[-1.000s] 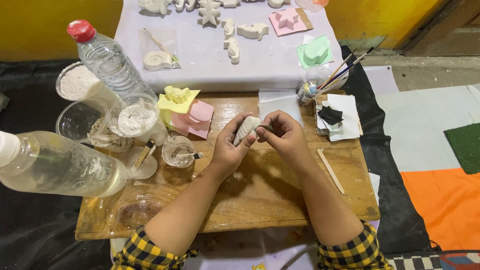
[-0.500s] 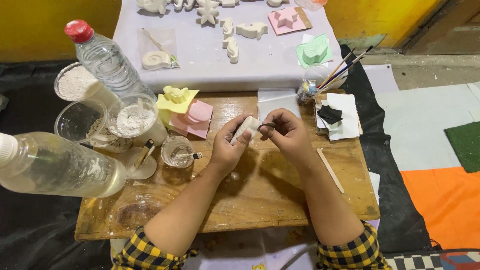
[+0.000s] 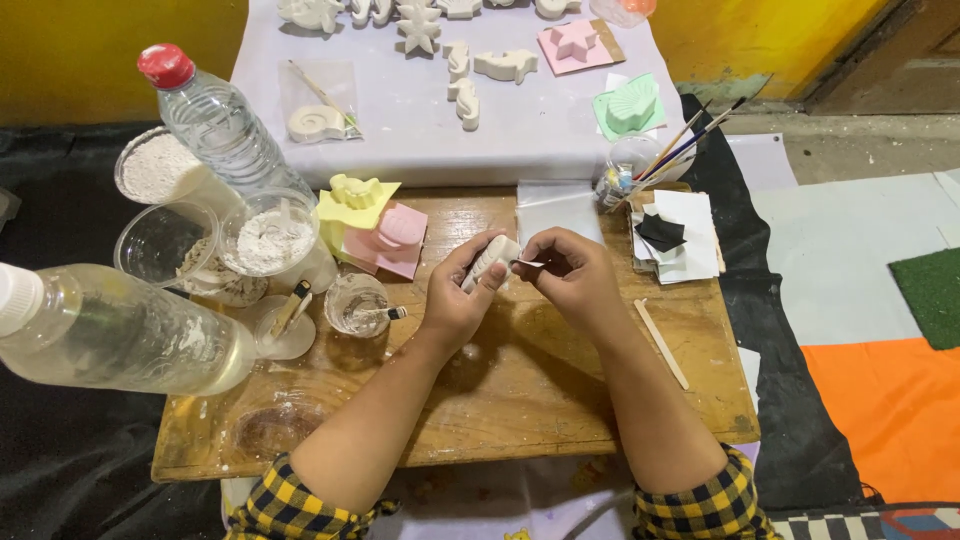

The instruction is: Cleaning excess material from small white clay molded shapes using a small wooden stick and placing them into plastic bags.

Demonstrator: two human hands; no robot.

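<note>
Near the middle of the frame, the left hand (image 3: 455, 300) was closed around a small white plaster piece (image 3: 492, 257); the thumb and the fingers clamped it from both sides, and its upper end stuck out above the fingers. The right hand (image 3: 572, 275) was just beside it, with the fingertips pressed together on a thin small tool (image 3: 528, 264) whose tip touched the plaster piece. What kind of tool it was, I could not tell. Both hands were above the wooden table (image 3: 520, 400), a little over its surface.

To the left of the hands stood a small clear cup (image 3: 357, 305) with a stick in it, and beside it a pink mold (image 3: 392, 238) and a yellow mold (image 3: 357, 198), touching each other. Further left were 2 plastic containers with white powder (image 3: 268, 243), and 1 empty clear container (image 3: 155, 243). A water bottle with a red cap (image 3: 215, 120) stood in the upper left of the frame, and another large clear bottle (image 3: 120, 330) lay at the left edge, very near to the camera.

To the right of the hands lay a flat wooden stick (image 3: 662, 343) on the table, and above it a pile of white paper with a black piece (image 3: 662, 232) on top. A clear jar with brushes (image 3: 632, 165) stood near the upper right corner of the table. On the white cloth (image 3: 520, 130) at the top of the frame lay several white plaster figures (image 3: 508, 66), well apart from the hands.
</note>
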